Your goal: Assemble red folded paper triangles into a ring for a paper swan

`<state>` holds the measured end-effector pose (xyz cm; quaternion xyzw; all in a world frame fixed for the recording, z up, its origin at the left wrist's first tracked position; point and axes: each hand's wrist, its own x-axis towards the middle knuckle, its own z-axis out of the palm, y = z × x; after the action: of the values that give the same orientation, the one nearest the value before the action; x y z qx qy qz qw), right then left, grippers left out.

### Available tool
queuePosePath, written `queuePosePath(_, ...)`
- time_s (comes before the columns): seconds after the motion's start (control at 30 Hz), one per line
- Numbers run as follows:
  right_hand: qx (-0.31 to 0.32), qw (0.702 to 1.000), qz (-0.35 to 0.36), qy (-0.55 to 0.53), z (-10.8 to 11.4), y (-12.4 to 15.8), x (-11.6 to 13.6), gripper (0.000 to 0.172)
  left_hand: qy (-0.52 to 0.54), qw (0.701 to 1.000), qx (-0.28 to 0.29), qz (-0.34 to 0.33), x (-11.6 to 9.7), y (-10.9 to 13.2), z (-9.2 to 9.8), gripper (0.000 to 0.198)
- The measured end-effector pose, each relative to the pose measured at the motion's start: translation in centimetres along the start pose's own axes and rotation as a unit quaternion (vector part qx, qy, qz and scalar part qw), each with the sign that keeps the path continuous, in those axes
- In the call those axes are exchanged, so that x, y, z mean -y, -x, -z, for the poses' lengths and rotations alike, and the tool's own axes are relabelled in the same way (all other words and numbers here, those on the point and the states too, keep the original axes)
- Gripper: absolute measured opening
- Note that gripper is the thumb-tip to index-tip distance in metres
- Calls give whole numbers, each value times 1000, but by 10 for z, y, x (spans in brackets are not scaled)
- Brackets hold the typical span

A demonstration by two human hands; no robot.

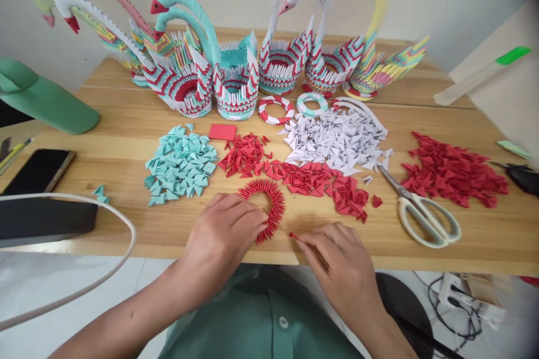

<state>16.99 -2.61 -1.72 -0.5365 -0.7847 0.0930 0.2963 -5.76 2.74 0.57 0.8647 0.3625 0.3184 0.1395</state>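
Observation:
A spiky ring of red folded paper pieces [275, 205] lies near the table's front edge. My left hand [225, 233] covers its lower left part, with thumb and fingers closed on it. To the right, apart from the ring, my right hand [339, 252] pinches a small red folded paper piece [293, 235] between thumb and forefinger. Loose red paper triangles [314, 178] lie just beyond both hands. Piles of turquoise triangles [181, 162] and white triangles [337, 137] spread behind them, and another red pile [452, 171] sits at the right.
Several folded-paper swans [238, 78] line the table's back. Before them lie a red-and-white ring [275, 100] and a turquoise-and-white ring [312, 95]. Scissors [421, 207] rest at right. A green bottle [50, 101], a phone [37, 171] and a white cable [132, 230] occupy the left.

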Motion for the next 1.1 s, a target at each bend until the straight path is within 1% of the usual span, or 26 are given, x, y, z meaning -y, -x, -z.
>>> queuePosePath(0.1, 7, 1000, 10, 24, -7, -6, -4, 14, -40, 998, 38, 0, 6, -4, -8, 21)
queuePosePath(0.23, 17, 999, 10, 25, -11, -10, -3, 14, -36, 996, 87, -2, 9, -7, -15, 31)
queuePosePath(0.3, 21, 1000, 6, 20, -13, -10, -3, 13, -26, 995, 91, 4, 11, -9, -14, 30)
queuePosePath(0.43, 18, 1000, -3, 3, -14, -8, -4, 10, -15, 997, 74, 9, 16, -15, -12, 26)
queuePosePath(0.5, 14, 1000, -5, -3, -15, -8, -5, 11, -12, 997, 74, 4, 18, -16, -13, 25)
queuePosePath(0.67, 15, 1000, -6, -8, -14, -9, -6, 11, -10, 994, 104, -1, 16, -20, -17, 23)
queuePosePath(0.9, 16, 1000, -10, -23, -14, -8, -9, 13, -15, 989, 145, -1, 14, -27, -18, 25)
queuePosePath(1.1, 2, 1000, -4, -22, -17, -7, -11, 11, 1, 988, 154, -1, 15, -27, -18, 30)
